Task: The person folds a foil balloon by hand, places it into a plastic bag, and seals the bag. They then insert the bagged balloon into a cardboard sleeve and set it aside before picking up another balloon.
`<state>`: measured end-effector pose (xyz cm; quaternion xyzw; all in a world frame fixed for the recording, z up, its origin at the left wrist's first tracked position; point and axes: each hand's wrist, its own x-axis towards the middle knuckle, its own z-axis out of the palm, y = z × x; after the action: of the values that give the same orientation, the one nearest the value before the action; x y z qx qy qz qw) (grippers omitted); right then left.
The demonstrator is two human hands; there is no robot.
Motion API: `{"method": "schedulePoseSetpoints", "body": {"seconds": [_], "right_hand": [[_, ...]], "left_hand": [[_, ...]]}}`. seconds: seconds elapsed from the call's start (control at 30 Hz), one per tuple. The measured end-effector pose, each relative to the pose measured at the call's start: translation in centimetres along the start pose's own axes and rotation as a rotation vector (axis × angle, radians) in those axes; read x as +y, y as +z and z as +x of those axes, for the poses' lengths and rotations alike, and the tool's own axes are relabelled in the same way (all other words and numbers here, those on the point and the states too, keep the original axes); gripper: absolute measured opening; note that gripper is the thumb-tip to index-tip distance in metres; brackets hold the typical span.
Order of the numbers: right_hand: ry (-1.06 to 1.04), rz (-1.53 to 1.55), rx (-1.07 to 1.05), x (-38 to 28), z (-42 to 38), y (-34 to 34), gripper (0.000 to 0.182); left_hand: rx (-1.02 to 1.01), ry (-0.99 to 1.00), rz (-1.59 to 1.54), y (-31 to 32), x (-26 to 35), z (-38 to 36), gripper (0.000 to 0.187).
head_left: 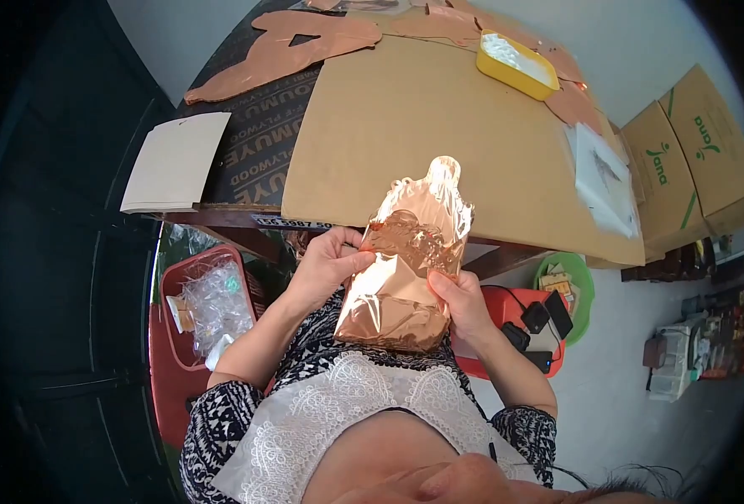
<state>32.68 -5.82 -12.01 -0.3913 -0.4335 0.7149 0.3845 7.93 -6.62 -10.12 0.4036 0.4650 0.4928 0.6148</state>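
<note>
A shiny copper-coloured foil balloon [397,315], flat and folded, is held in front of my chest at the near edge of the table. My left hand [328,267] pinches its left side, thumb on top. My right hand [463,304] grips its right side, with the thumb lying across the front and the fingers hidden behind. The foil is creased in the middle, and a rounded tab sticks up at its far end over the cardboard sheet [406,109].
Flat letter-like copper pieces [338,34] lie along the table's far side, near a yellow tub [519,82] of white material. White cards [175,160] sit at left, plastic packs [605,176] at right. Below are a red basket [169,281], green basin [589,290] and red stool [496,301]; cartons [691,151] stand right.
</note>
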Motion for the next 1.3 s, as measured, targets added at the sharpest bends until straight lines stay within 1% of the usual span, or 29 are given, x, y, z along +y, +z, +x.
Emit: {"method": "schedulePoseSetpoints", "body": {"seconds": [0.1, 0.2, 0.3, 0.4, 0.5, 0.57, 0.6, 0.67, 0.77, 0.87, 0.97, 1.03, 1.1, 1.17, 1.2, 1.23, 1.3], "right_hand": [[-0.004, -0.003, -0.002, -0.1, -0.1, 0.2, 0.026], [-0.011, 0.018, -0.002, 0.9, 0.3, 0.1, 0.029], [0.008, -0.014, -0.029, 0.2, 0.0, 0.2, 0.03], [0.013, -0.028, -0.062, -0.1, 0.1, -0.1, 0.03], [0.007, 0.008, -0.081, -0.1, 0.1, -0.4, 0.029], [-0.003, 0.033, -0.063, 0.3, 0.3, -0.5, 0.028], [-0.008, 0.02, -0.089, 0.2, 0.4, -0.7, 0.028], [-0.017, -0.008, -0.141, 0.0, 0.5, -1.2, 0.028], [-0.029, 0.025, -0.128, 0.0, 0.5, -1.4, 0.024], [-0.042, 0.025, -0.165, 0.5, 0.5, -2.1, 0.019], [-0.042, 0.059, -0.109, 1.5, 0.4, -2.3, 0.017], [-0.038, 0.105, -0.028, -0.1, -0.3, -0.2, 0.017], [-0.099, 0.138, -0.066, -0.2, -0.4, 0.1, 0.018], [-0.227, 0.157, -0.22, 1.5, 0.3, -1.9, 0.02], [-0.154, 0.185, -0.234, 1.4, 0.3, -1.9, 0.021], [-0.17, 0.17, -0.228, 1.3, 0.3, -1.9, 0.021], [-0.202, 0.138, -0.218, 0.8, 0.1, -1.6, 0.02]], "left_hand": [[0.01, -0.044, -0.138, 0.0, -0.6, 0.1, 0.012], [-0.072, -0.105, -0.306, -0.2, -0.2, -0.1, 0.01], [-0.092, -0.111, -0.231, 0.1, 0.4, -0.3, 0.009], [-0.117, -0.073, -0.144, -0.3, -0.2, 0.1, 0.007], [-0.106, -0.096, -0.13, -0.3, 0.0, 0.1, 0.006], [-0.116, -0.082, -0.127, -0.1, 0.0, 0.2, 0.006], [-0.122, -0.076, -0.124, -0.1, -0.1, 0.3, 0.006], [-0.14, -0.082, -0.142, -0.3, -0.1, 0.4, 0.005], [-0.14, -0.094, -0.175, -0.1, -0.3, 0.5, 0.005], [-0.136, -0.093, -0.233, -0.2, -0.9, 0.6, 0.005], [-0.126, -0.085, -0.346, 1.1, 0.4, 0.0, 0.011], [-0.14, -0.064, -0.396, 1.2, 0.7, -0.1, 0.014], [-0.177, -0.033, -0.405, -0.2, -0.5, 0.3, 0.016], [-0.215, -0.019, -0.423, -0.7, -1.3, 0.5, 0.013], [-0.226, -0.012, -0.429, -0.7, -1.4, 0.5, 0.013], [-0.237, -0.006, -0.434, -0.6, -1.4, 0.5, 0.013], [-0.184, -0.063, -0.449, -0.1, -0.7, 0.3, 0.011]]}}
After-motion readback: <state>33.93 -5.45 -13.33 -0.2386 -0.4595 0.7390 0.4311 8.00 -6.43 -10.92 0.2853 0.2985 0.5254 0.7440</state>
